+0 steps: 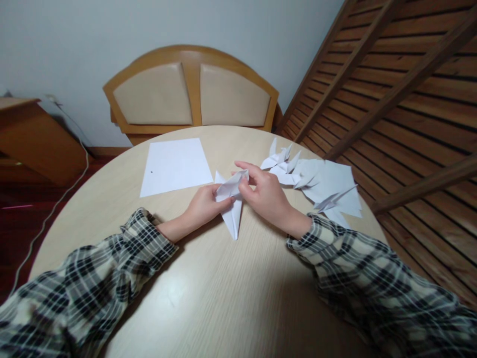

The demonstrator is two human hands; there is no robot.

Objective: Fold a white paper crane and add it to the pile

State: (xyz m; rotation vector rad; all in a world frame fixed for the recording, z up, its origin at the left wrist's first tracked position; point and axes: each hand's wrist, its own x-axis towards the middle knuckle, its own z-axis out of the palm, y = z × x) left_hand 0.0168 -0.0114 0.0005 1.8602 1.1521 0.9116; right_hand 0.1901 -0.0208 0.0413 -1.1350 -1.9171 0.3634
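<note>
Between my hands, just above the middle of the table, is a piece of folded white paper with a long point directed toward me and a flap at the top. My left hand grips its left side, the thumb lying across the front. On the upper right, my right hand pinches the flap between thumb and fingers. The fingers behind the paper are partly hidden.
White sheets of paper lie flat at the back left of the round wooden table. Several folded paper cranes and another sheet are at the right. A padded headboard and a slatted wooden panel stand beyond.
</note>
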